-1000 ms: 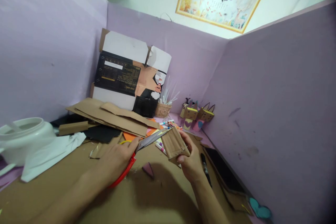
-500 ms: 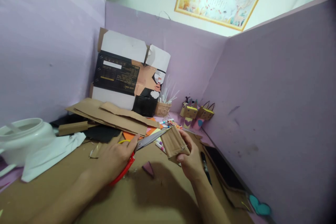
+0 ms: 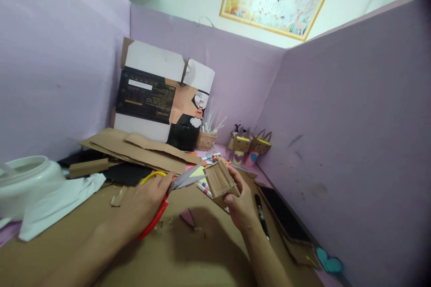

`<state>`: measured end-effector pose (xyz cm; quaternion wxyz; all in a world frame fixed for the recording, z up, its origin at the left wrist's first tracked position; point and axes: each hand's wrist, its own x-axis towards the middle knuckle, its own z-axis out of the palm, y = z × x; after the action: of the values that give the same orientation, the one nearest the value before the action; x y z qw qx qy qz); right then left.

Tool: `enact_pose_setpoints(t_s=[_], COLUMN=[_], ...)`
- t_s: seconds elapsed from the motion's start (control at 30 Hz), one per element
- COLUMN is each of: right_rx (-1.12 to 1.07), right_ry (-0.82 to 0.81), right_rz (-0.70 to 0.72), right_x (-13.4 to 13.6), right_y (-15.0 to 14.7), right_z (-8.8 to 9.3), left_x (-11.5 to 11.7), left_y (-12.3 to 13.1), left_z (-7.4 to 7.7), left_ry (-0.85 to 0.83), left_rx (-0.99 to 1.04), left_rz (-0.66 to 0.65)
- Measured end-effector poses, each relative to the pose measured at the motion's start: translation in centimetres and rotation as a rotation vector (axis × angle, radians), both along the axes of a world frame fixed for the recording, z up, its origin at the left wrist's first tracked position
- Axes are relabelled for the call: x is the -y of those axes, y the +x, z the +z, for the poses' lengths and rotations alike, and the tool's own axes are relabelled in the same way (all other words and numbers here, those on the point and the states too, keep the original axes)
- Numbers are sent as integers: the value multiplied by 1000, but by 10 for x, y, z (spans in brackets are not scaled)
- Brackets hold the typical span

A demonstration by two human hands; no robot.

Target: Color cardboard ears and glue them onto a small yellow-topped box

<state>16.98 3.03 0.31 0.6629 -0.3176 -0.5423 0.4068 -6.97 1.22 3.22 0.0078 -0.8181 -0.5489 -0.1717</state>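
Observation:
My left hand (image 3: 151, 195) is closed round a pair of scissors (image 3: 184, 180) with red and yellow handles. The blades stand apart and point right, toward a small cardboard box (image 3: 219, 180). My right hand (image 3: 243, 202) grips that box from its right side, holding it tilted above the table. One blade tip is close to the box's left edge; whether it touches I cannot tell. Below lies a small pink triangle with a dark edge (image 3: 187, 219). Several markers (image 3: 204, 189) lie behind the box.
Flat cardboard pieces (image 3: 134, 148) and an opened printed carton (image 3: 148, 98) fill the back left. A white pot (image 3: 30, 184) stands at left. Small cardboard figures (image 3: 241, 145) stand at the back right. A black marker (image 3: 261, 216) and a dark phone-like slab (image 3: 286, 215) lie at right.
The scissor blades have opened wider and drawn back slightly left from the box. The whole view has shifted a little, with the box still in my right hand.

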Motion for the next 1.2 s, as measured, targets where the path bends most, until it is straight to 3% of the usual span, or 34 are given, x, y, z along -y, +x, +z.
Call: enact_pose_setpoints(t_s=[0.13, 0.3, 0.93, 1.2], right_rx=[42, 67, 110, 5], right_ry=[3, -2, 31, 1], right_rz=[-1, 16, 26, 96], right_x=[1, 4, 5, 4], right_y=[0, -1, -3, -9], right_z=[0, 3, 3, -3], left_x=[5, 8, 4, 0], left_y=[5, 7, 1, -4], left_z=[10, 14, 1, -4], left_ry=[-51, -77, 33, 64], left_rx=[-110, -158, -249, -179], left_rz=[62, 32, 45, -33])
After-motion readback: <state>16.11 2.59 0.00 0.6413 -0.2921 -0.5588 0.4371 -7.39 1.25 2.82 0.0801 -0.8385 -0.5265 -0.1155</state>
